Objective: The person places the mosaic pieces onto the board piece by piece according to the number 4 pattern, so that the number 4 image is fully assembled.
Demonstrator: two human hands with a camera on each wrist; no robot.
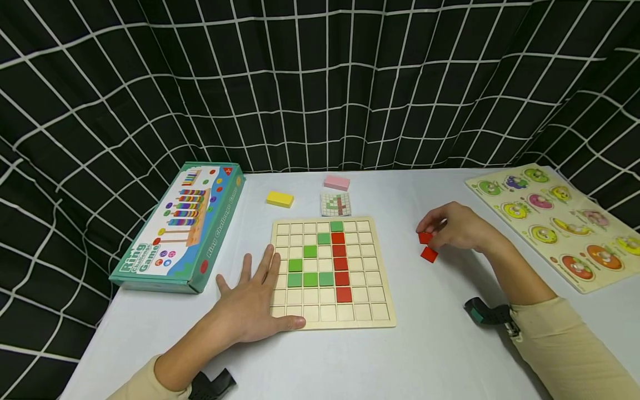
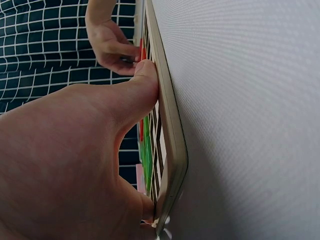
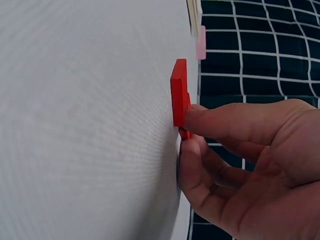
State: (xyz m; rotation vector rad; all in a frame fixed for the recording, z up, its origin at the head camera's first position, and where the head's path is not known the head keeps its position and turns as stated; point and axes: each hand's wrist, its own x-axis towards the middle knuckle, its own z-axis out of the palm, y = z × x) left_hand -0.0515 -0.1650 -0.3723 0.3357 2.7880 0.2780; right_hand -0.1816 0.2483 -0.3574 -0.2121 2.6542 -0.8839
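A wooden grid board lies in the middle of the table. Several green tiles form a diagonal and a short row in its squares, beside a column of several red tiles. My left hand rests spread on the board's left edge, its thumb on the near rim. Right of the board, my right hand pinches a loose red tile between thumb and fingers. A second loose red tile lies just nearer, and the thumb appears to touch it in the right wrist view.
Behind the board are a small patterned card, a pink block and a yellow block. A ring game box lies at the left. A fruit puzzle board is at the right. Black gridded cloth hangs behind.
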